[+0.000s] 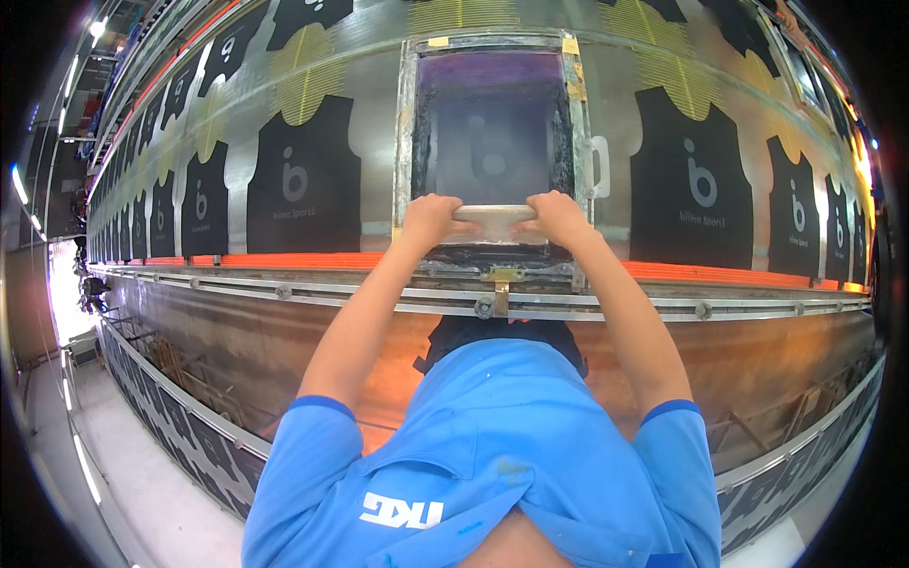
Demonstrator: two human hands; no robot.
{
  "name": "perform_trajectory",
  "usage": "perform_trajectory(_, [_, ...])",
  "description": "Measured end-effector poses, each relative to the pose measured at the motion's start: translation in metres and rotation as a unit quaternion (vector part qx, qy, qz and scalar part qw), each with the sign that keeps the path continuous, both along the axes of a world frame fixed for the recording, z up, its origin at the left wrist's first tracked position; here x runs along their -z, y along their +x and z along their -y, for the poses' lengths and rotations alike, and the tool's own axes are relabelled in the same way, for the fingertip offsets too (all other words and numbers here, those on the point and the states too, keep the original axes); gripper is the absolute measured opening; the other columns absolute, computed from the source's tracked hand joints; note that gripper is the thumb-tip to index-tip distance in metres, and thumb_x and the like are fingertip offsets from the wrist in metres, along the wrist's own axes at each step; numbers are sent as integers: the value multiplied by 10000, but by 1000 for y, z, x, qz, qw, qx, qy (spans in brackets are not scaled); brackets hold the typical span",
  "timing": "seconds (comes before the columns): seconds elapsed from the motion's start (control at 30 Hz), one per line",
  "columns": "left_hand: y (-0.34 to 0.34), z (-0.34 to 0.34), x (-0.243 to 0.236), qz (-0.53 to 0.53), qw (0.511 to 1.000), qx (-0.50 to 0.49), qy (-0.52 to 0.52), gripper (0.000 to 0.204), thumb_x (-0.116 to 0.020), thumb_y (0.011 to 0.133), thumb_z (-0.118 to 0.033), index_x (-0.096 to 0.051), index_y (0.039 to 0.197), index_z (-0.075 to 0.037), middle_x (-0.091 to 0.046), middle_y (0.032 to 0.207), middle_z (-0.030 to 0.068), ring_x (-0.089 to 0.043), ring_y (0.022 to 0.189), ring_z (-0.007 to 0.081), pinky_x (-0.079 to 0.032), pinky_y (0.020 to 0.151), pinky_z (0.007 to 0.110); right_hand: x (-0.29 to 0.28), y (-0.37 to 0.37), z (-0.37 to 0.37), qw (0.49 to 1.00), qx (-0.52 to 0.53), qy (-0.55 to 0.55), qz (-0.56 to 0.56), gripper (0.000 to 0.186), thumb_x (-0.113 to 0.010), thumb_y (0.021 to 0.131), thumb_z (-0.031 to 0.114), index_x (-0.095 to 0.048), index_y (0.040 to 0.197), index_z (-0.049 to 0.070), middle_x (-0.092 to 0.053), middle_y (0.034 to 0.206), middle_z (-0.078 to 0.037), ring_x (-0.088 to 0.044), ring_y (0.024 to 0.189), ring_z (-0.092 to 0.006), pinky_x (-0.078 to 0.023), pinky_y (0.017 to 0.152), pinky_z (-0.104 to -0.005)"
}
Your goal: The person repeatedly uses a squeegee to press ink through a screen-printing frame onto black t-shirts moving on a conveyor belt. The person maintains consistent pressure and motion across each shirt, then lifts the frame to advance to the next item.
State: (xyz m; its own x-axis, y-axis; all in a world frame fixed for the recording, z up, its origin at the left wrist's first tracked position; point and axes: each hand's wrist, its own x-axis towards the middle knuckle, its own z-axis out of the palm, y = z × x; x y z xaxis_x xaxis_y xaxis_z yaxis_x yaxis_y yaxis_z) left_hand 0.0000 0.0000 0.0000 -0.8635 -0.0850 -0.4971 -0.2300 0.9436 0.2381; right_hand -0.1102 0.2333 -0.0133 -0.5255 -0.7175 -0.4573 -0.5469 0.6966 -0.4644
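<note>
My left hand (436, 220) and my right hand (554, 218) grip either end of a squeegee (494, 215) with a pale, straight handle, near the lower end of a screen-printing frame (406, 123). The frame has a translucent dark mesh with purple along its far edge, yellow tape on its corners and a white handle (599, 166) on its right side. Beneath the squeegee, a brass bracket (504, 292) joins the frame to a metal rail (625, 308). What lies directly under the mesh shows only as a faint pale shape.
Rows of black garment panels with pale prints (303, 161), (691, 151) lie on the long metal table (379, 170) at both sides. An orange strip (682, 268) runs along its near edge. Another person's hand (792, 30) shows at the upper right. A railing (189, 398) stands behind me.
</note>
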Motion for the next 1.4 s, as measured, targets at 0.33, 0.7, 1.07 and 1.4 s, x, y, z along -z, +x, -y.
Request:
perform_trajectory(0.33, [-118,75,-12,-83,991,-29,98,612,-776,691,-665,-759,915,-96,-719,842,139,-687,866,327,-532,784,434,-50,-89,1,919,281,-268,64,419,-700,888,411,-676,1150,84,-699,986,-147,-667,947,-316,-512,803,-413])
perform_trajectory(0.7, [-232,98,-20,-122,988,60,69,518,-816,739,-477,-725,1123,-142,-730,1026,148,-673,999,352,-512,860,447,21,-86,-40,833,493,-253,15,242,-552,980,217,-647,1184,128,-703,999,-217,-664,955,-401,-500,852,-440])
perform_trajectory(1.07, [-25,-12,-22,-208,974,-22,81,417,-752,775,-166,-725,1183,-249,-735,1077,100,-693,993,320,-542,863,427,25,-103,-39,821,483,-301,-38,295,-557,942,211,-659,1195,99,-698,1113,-209,-644,1098,-386,-483,968,-431])
perform_trajectory(1.4, [107,-53,-21,-276,955,21,112,456,-697,703,-45,-728,1137,-184,-696,1251,19,-650,1145,235,-498,918,389,-16,-84,-22,797,505,-288,-162,243,-552,970,244,-723,1079,110,-715,1097,-166,-663,1037,-379,-497,894,-424])
